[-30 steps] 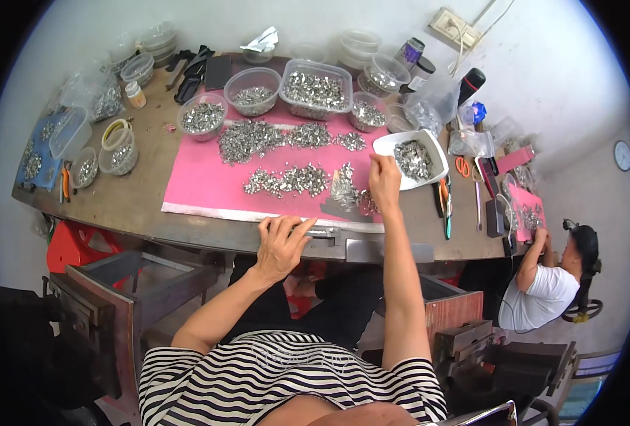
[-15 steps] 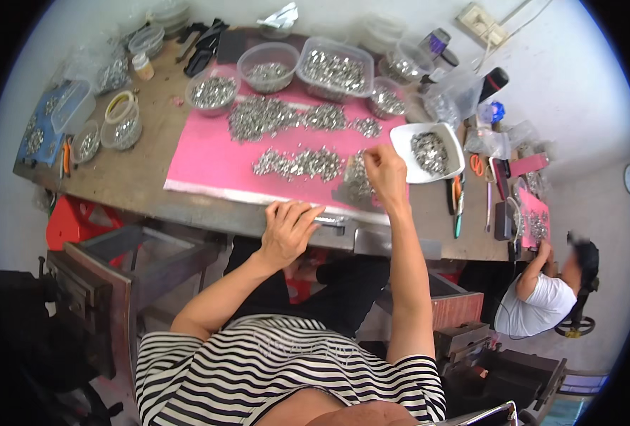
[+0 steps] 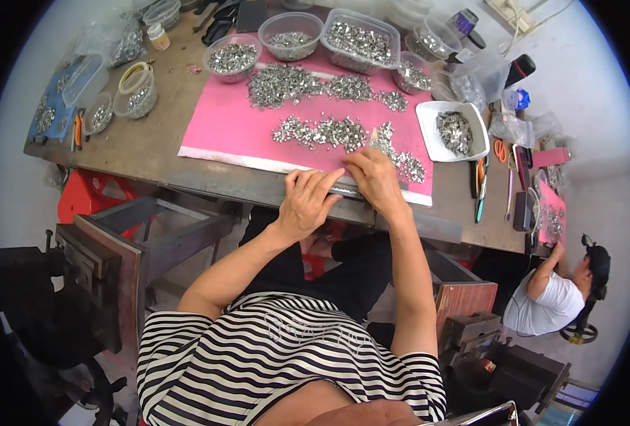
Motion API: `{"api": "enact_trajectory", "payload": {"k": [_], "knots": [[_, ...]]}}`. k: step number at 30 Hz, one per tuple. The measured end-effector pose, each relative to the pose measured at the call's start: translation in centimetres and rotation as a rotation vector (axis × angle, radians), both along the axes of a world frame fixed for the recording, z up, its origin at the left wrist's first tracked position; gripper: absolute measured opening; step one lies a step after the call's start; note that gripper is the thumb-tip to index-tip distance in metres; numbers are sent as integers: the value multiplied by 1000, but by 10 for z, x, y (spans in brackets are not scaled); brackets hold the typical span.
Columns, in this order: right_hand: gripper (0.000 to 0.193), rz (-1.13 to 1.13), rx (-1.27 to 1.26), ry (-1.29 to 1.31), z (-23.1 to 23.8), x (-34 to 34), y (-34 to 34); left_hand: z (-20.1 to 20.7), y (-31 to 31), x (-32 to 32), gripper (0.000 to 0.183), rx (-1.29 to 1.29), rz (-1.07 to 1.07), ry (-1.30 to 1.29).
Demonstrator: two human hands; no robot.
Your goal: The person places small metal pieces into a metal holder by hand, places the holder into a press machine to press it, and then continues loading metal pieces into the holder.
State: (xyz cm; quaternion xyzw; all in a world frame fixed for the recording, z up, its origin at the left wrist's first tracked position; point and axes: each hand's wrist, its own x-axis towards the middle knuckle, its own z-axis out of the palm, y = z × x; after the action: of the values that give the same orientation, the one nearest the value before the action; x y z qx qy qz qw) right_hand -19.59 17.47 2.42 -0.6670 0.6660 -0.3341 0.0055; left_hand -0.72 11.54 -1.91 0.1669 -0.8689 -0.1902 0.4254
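At the table's front edge, my left hand [image 3: 306, 201] is closed, its fingers bent over the left end of a narrow metal strip [image 3: 346, 190]. My right hand [image 3: 377, 179] meets it there, thumb and fingertips pinched together just above the strip. Whatever sits in that pinch is too small to make out. Just beyond the hands, a pink mat [image 3: 223, 136] carries a band of small silvery metal pieces [image 3: 322, 132]. A smaller pile of pieces [image 3: 409, 166] lies past my right hand, and a larger heap [image 3: 283, 85] is farther back.
Plastic tubs of metal pieces [image 3: 357, 44] line the back. At right stand a white square dish [image 3: 477, 142], pliers [image 3: 481, 186] and orange scissors [image 3: 499, 149]. More containers [image 3: 136, 99] sit left. A co-worker in a white shirt [image 3: 545, 302] sits at far right.
My right hand has come down from the small pile toward me, to the strip beside my left fingertips. My left hand stays at the table edge. The whole view has shifted slightly.
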Motion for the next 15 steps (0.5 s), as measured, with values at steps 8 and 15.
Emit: {"api": "enact_trajectory", "payload": {"k": [8,15], "knots": [[15,-61,74,42,4,1,21,0,0,1,57,19,-2,-16],[8,-219,-6,-533,1,28,61,3,1,1,56,18,-2,-16]]}}
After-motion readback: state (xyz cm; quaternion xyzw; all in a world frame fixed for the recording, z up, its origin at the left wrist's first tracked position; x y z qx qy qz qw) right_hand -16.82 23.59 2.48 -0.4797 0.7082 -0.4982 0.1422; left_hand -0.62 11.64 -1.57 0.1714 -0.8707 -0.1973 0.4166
